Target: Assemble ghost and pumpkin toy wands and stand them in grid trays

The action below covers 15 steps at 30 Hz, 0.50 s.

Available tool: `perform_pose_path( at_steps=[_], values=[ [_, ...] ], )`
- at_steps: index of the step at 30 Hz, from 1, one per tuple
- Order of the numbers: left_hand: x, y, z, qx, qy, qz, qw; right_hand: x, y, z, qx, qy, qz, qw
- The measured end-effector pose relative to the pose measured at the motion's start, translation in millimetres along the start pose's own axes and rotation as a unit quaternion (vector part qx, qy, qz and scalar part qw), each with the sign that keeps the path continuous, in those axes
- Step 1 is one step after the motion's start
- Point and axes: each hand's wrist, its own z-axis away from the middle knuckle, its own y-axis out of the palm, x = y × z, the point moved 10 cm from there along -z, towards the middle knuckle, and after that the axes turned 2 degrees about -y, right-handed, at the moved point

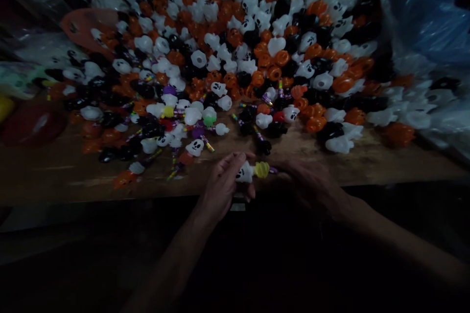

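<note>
Bare forearms (400,237) are stretched in from the near side, and a white plastic ghost-faced head (244,173) is being gripped by the closed fingers of the left hand (222,183) at the near edge of the brown wooden table (356,171)! Already set against it, a translucent yellow ribbed piece (262,169); whether anything is gripped by the blurred right hand (312,181) cannot be told. Striped multicoloured tubes (209,145) are seen fitted at near left, so some joining is judged done; the far orange-white-black heap (227,24) seems largely unfitted. Something blue (436,29) is shown through crinkled clear plastic wrapping (391,10) at far right
</note>
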Motion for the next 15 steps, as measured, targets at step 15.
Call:
perform_pose_path(
  at_steps=[15],
  values=[
    [-9, -33.2, -3, -0.114, -0.009, -0.098, 0.989, 13, -6, -14, -0.053, -0.027, 0.055, 0.997]
  ],
)
